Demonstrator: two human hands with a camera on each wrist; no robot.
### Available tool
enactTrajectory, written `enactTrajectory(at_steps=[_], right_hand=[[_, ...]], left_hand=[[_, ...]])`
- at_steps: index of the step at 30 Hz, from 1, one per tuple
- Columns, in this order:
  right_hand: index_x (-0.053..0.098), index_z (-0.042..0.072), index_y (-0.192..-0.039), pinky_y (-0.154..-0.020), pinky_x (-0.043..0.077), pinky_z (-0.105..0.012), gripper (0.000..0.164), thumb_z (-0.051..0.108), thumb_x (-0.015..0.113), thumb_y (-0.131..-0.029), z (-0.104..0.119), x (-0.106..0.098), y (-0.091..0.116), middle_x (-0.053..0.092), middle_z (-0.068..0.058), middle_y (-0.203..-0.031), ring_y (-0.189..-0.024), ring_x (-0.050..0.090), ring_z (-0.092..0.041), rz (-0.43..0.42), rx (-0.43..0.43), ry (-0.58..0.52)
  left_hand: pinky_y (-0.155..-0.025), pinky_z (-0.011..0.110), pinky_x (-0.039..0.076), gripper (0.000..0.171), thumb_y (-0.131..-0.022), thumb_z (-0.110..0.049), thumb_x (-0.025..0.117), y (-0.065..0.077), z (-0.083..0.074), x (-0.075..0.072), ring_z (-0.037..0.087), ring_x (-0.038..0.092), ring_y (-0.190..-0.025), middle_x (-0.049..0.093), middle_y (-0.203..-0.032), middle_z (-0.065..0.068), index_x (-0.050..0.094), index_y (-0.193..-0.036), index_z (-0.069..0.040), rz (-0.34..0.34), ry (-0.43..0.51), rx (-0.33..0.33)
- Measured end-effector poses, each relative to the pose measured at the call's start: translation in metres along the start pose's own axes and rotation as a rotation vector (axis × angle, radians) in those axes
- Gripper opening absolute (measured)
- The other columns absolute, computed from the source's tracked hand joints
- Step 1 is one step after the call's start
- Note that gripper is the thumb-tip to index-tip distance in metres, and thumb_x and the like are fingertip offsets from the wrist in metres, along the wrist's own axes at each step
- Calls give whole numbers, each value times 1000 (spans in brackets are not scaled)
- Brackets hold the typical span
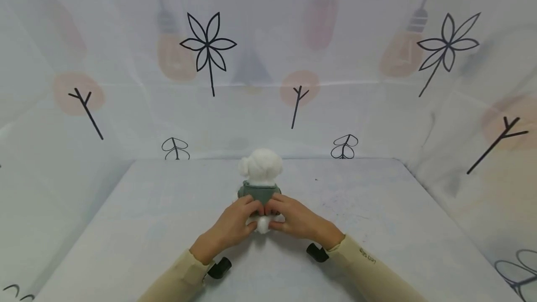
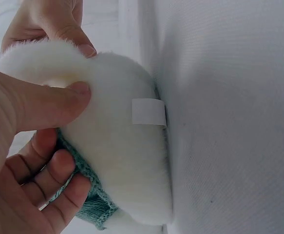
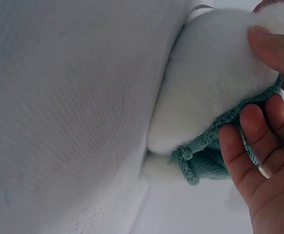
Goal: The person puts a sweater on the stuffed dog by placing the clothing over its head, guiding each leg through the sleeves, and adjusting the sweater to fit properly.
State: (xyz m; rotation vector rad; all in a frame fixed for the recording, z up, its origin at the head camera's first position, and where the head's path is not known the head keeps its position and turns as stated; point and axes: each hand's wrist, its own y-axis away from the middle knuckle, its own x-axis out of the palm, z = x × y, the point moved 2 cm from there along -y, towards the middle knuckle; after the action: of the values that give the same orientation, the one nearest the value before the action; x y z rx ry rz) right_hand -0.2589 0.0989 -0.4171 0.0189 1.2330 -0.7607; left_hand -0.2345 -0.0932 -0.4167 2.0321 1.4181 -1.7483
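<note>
A white plush toy point(image 1: 263, 164) in a green knitted sweater point(image 1: 261, 192) sits upright on the table, its back towards me. My left hand point(image 1: 234, 222) grips the sweater's lower back hem from the left, fingers curled on the knit and thumb against the white fur. From the right, my right hand point(image 1: 299, 218) holds the same hem in a matching way. Between the two thumbs the round tail point(image 1: 263, 225) sticks out. A white label point(image 2: 149, 112) shows on the toy's lower body in the left wrist view. Both index fingertips are partly hidden.
The toy rests on a white cloth-covered table point(image 1: 168, 209). Behind it rises a pale fabric backdrop point(image 1: 251, 120) printed with flowers, twigs and bulbs, with side walls at left and right. Dark camera mounts point(image 1: 317, 252) hang under both wrists, close over the cloth.
</note>
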Motion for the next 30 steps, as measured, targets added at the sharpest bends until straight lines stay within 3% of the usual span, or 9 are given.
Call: enactTrajectory(at_steps=[7, 12, 22, 30], right_hand=[[61, 22, -87, -65, 40, -18, 13, 23, 73, -85, 0, 1, 0, 48, 6, -85, -73, 49, -12, 4, -23, 22], [61, 23, -86, -66, 41, -18, 11, 24, 72, -86, 0, 1, 1, 49, 8, -84, -74, 49, -9, 21, -3, 31], [47, 15, -99, -78, 47, -26, 40, 33, 78, -80, -6, -2, 4, 53, 5, -98, -89, 54, -11, -9, 141, 10], [47, 21, -105, -80, 47, -30, 44, 41, 76, -80, -11, -1, 5, 47, 11, -108, -95, 55, -13, 38, 268, 27]], left_hand=[[-68, 26, 42, 25, -77, -4, 76, 0, 1, 1, 8, 47, -78, 51, -81, -8, 59, -90, -18, -19, 1, 10], [-64, 23, 42, 24, -78, -4, 75, 1, 1, 1, 7, 48, -73, 51, -81, -8, 60, -92, -18, -14, 2, 4], [-73, 28, 46, 38, -71, -10, 81, 2, 6, -4, 10, 48, -83, 49, -92, -5, 54, -98, -14, -31, -19, -70], [-72, 32, 46, 42, -73, -21, 83, 3, 9, -8, 12, 48, -80, 48, -92, -2, 50, -98, -12, 29, -26, -163]])
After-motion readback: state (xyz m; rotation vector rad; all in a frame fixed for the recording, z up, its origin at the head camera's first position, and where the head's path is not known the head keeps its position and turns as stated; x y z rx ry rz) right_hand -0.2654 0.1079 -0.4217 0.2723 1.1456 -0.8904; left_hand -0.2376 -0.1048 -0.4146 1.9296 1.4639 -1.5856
